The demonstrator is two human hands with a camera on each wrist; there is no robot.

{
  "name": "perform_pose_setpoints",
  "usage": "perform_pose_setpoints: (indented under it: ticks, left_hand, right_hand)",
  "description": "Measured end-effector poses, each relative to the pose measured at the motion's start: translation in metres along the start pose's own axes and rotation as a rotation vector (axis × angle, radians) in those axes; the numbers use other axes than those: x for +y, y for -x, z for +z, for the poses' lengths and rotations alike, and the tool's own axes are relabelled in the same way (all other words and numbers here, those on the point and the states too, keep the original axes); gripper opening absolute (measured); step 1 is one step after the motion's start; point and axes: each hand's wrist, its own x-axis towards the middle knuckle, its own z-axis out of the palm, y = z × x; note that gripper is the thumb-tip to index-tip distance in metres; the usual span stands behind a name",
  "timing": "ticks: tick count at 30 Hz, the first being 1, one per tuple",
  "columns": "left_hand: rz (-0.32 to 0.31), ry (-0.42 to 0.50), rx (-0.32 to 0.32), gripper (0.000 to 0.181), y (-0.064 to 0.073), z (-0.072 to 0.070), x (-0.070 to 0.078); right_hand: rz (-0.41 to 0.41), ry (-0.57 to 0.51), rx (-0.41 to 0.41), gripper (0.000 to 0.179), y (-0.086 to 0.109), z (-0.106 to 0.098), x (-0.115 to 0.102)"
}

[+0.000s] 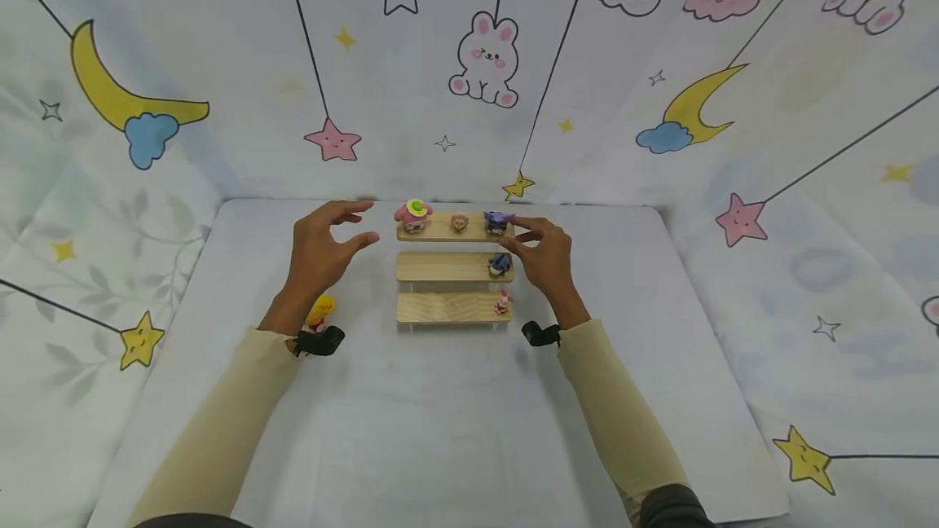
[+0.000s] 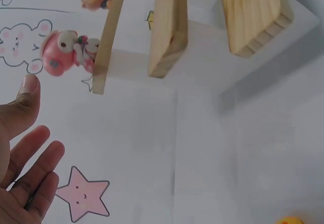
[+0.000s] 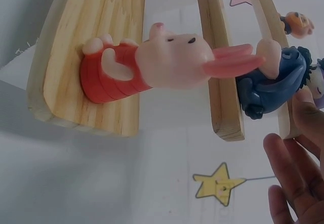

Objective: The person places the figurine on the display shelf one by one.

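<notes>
My right hand (image 1: 546, 255) pinches the purple figurine (image 1: 497, 222) at the right end of the back shelf (image 1: 436, 226); its thumb lies at the shelf end. My left hand (image 1: 323, 255) hangs apart from the shelf's left end, thumb and fingers spread, nearest the pink figurine (image 2: 58, 54). Between those two figurines stands a small brown one (image 1: 459, 222). A blue donkey figurine (image 3: 271, 90) sits on the right end of the middle shelf (image 1: 440, 267). On the front shelf's right end is a piglet figurine (image 3: 152, 64) in red.
The front shelf (image 1: 440, 308) stands lowest of the three wooden shelves. A yellow figurine (image 1: 320, 312) is on the white table (image 1: 440, 430), partly hidden behind the left wrist. A printed cloth backdrop (image 1: 411, 88) rises behind the table.
</notes>
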Motion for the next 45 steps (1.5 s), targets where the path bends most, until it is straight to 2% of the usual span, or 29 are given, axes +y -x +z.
perform_pose_setpoints:
  ticks: [6, 11, 16, 23, 31, 37, 45]
  left_hand:
    - [-0.077, -0.059, -0.009, 0.049, 0.023, -0.017, -0.02]
    - [-0.12, -0.09, -0.002, 0.045, 0.047, -0.022, -0.041]
    - [-0.143, -0.111, 0.028, 0.042, 0.074, -0.017, -0.065]
    - [-0.168, -0.197, 0.062, 0.041, 0.102, -0.004, -0.086]
    - [-0.23, -0.253, 0.068, 0.038, 0.114, 0.009, -0.097]
    - [-0.252, -0.287, 0.111, 0.036, 0.118, 0.017, -0.1]
    - [-0.267, -0.266, 0.172, 0.031, 0.121, 0.024, -0.1]
  right_hand:
    - [0.007, -0.005, 0.007, 0.047, 0.001, -0.001, 0.0]
    - [0.005, -0.019, 0.009, 0.045, 0.001, 0.0, -0.002]
    - [-0.007, -0.019, 0.013, 0.046, 0.001, 0.001, -0.001]
    - [-0.008, -0.022, 0.013, 0.047, 0.001, 0.002, 0.0]
    - [-0.004, -0.028, 0.015, 0.046, 0.002, 0.002, 0.0]
    - [-0.006, -0.036, 0.014, 0.047, 0.002, 0.002, 0.002]
    - [-0.008, -0.041, 0.013, 0.046, 0.002, 0.002, 0.004]
